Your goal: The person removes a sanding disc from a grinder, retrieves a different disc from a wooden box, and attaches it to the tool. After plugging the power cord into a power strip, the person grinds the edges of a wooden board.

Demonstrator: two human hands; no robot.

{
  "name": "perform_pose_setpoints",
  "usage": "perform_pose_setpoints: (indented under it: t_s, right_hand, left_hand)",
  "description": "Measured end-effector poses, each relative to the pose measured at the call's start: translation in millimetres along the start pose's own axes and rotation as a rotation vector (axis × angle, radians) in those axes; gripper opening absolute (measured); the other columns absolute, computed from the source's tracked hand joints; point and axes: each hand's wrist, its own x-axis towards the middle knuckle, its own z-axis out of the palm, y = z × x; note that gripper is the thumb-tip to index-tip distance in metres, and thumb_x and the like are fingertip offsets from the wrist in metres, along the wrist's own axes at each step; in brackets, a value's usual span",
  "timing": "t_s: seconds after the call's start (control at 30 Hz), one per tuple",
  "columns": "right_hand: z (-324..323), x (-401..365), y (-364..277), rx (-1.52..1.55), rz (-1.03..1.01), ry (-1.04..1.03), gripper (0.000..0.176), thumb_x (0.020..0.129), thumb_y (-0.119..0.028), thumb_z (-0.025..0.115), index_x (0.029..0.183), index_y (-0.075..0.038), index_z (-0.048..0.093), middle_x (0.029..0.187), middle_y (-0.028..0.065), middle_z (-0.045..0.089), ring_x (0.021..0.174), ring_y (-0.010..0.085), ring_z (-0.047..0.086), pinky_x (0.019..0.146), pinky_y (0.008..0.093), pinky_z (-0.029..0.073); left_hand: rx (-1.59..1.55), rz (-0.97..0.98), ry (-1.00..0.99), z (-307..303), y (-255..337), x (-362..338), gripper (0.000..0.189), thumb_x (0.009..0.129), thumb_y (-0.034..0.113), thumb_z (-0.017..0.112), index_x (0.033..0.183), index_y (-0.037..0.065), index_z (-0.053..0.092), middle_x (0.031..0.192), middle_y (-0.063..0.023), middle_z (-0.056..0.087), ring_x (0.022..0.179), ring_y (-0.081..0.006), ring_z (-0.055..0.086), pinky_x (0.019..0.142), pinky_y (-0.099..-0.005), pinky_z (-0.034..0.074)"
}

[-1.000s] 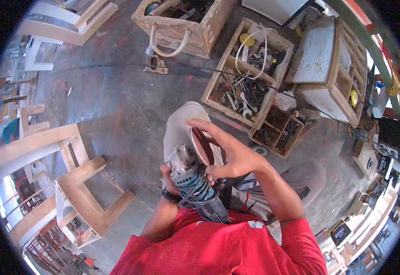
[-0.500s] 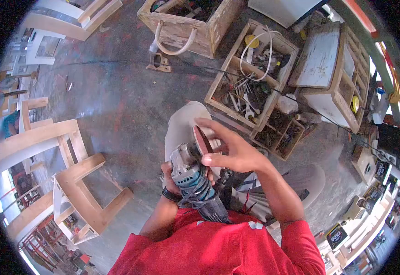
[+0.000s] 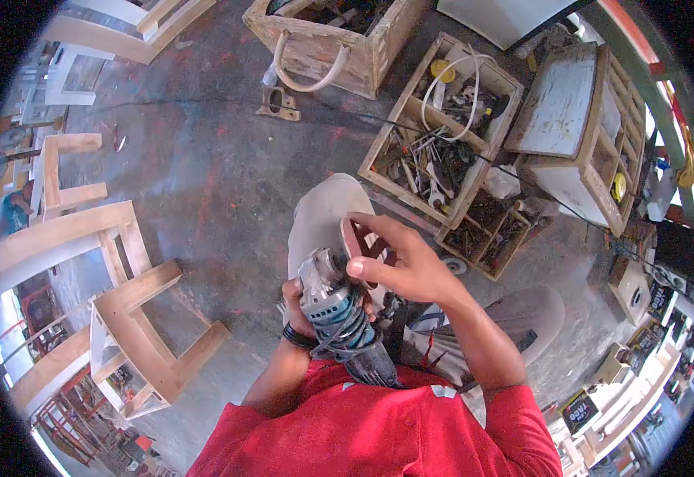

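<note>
An angle grinder with a teal body lies against my red shirt, its metal head pointing away from me. My left hand wraps round the grinder's body from the left, with fingertips showing on the right side. A cord is looped around the tool. At the head sits a round sanding disc, tilted nearly edge-on with its reddish face partly visible. My right hand grips this disc, thumb on the near side and fingers curled over the far edge. Part of the disc is hidden behind the fingers.
An open wooden tray of wrenches and other tools stands ahead right, beside a smaller divided box. A wooden box with a curved handle is further ahead. Wooden frames stand left. A black cable crosses the floor.
My right fingers have closed further round the sanding disc, and its dark underside shows less. The grinder stays in my left hand. The view has shifted slightly.
</note>
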Motion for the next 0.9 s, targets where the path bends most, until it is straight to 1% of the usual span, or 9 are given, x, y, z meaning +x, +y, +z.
perform_pose_setpoints:
  t_s: [0.1,0.17,0.27,0.4,0.5,0.67,0.73,0.83,0.9]
  right_hand:
    - [0,-4,1,0.006,-0.168,0.035,0.098,0.075,-0.03,0.082,0.154,-0.003,0.031,0.151,0.0155,0.04,0.138,0.0252,0.043,0.11,0.0399,0.039]
    - [-2,-1,7,-0.115,-0.543,0.063,0.097,0.075,-0.029,0.082,0.154,-0.003,0.031,0.151,0.0154,0.04,0.138,0.0257,0.042,0.111,0.041,0.039]
    - [2,3,18,-0.02,-0.581,0.077,0.097,0.075,-0.029,0.082,0.154,-0.003,0.032,0.151,0.015,0.04,0.138,0.027,0.043,0.113,0.0427,0.037]
    - [9,5,19,0.241,-0.459,0.014,0.097,0.075,-0.029,0.084,0.153,-0.004,0.032,0.151,0.0143,0.04,0.139,0.0272,0.041,0.113,0.0435,0.037]
    - [12,-1,4,0.391,-0.13,0.04,0.097,0.074,-0.028,0.085,0.152,-0.003,0.033,0.151,0.0133,0.038,0.143,0.0268,0.036,0.113,0.0438,0.038]
    - [5,6,14,-0.074,-0.576,0.041,0.101,0.069,-0.026,0.086,0.153,-0.005,0.033,0.153,0.0139,0.034,0.145,0.0272,0.034,0.117,0.0442,0.033]
    - [11,6,18,0.143,-0.501,0.11,0.094,0.075,-0.034,0.082,0.151,-0.003,0.036,0.145,0.0152,0.044,0.135,0.0252,0.045,0.111,0.0408,0.04]
    - [9,6,16,0.02,-0.117,0.21,0.087,0.083,-0.042,0.076,0.149,0.0,0.039,0.131,0.0157,0.055,0.119,0.024,0.056,0.101,0.0395,0.046]
    - [2,-1,-1,-0.052,-0.093,0.174,0.082,0.087,-0.045,0.072,0.148,0.0,0.04,0.123,0.0155,0.06,0.109,0.0234,0.059,0.094,0.0389,0.048]
  left_hand:
    - [-0.009,-0.03,0.068,2,2,-5,0.095,0.075,0.075,0.045,0.127,-0.004,0.056,0.103,-0.0245,0.066,0.09,-0.042,0.067,0.082,-0.0525,0.055]
    - [-0.028,-0.044,0.118,4,0,-10,0.094,0.076,0.075,0.045,0.126,-0.003,0.056,0.102,-0.0244,0.066,0.09,-0.0419,0.067,0.082,-0.0528,0.055]
    - [-0.077,-0.039,0.15,5,-1,-12,0.093,0.075,0.074,0.046,0.127,-0.003,0.056,0.104,-0.0249,0.066,0.091,-0.0423,0.067,0.083,-0.0534,0.055]
    - [-0.094,0.004,0.045,3,-4,-7,0.093,0.075,0.074,0.046,0.128,-0.003,0.055,0.107,-0.0262,0.066,0.094,-0.0434,0.067,0.084,-0.0536,0.055]
    - [-0.098,0.014,0.004,2,-1,-6,0.095,0.074,0.074,0.047,0.13,-0.002,0.054,0.109,-0.027,0.065,0.095,-0.044,0.067,0.085,-0.0534,0.055]
    - [-0.088,-0.009,0.141,11,3,-12,0.1,0.071,0.077,0.048,0.133,-0.003,0.052,0.11,-0.0288,0.064,0.095,-0.0453,0.066,0.087,-0.0532,0.054]
    - [-0.131,-0.08,0.124,-1,2,-15,0.103,0.069,0.077,0.049,0.133,-0.004,0.051,0.112,-0.0295,0.064,0.095,-0.0463,0.066,0.088,-0.0539,0.054]
    - [-0.166,-0.029,0.071,-11,-6,-15,0.104,0.069,0.078,0.05,0.133,-0.004,0.051,0.113,-0.0291,0.064,0.096,-0.046,0.066,0.088,-0.0543,0.053]
    - [-0.139,-0.056,0.092,-25,-6,-17,0.107,0.066,0.083,0.053,0.131,-0.003,0.052,0.108,-0.0253,0.063,0.096,-0.0425,0.065,0.089,-0.0532,0.053]
